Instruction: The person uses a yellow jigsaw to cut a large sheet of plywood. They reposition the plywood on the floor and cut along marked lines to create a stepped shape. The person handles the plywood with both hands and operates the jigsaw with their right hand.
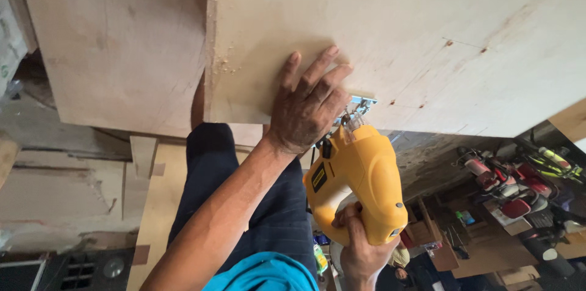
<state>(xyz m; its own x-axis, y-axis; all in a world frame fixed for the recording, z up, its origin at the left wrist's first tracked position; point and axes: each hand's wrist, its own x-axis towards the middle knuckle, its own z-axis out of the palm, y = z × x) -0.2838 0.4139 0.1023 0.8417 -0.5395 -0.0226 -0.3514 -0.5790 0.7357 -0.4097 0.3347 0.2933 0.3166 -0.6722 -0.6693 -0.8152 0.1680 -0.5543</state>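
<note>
My left hand lies flat with fingers spread on a large pale plywood sheet, close to its near edge. My right hand grips the handle of a yellow jigsaw. The saw's metal shoe and blade sit at the sheet's near edge, right beside my left fingertips. Sawdust speckles the board near its left edge. My dark trouser leg stands under the sheet.
A second plywood panel lies to the left, overlapping the first. Wood offcuts and boards cover the floor below. At the right, power tools and small boxes crowd the floor.
</note>
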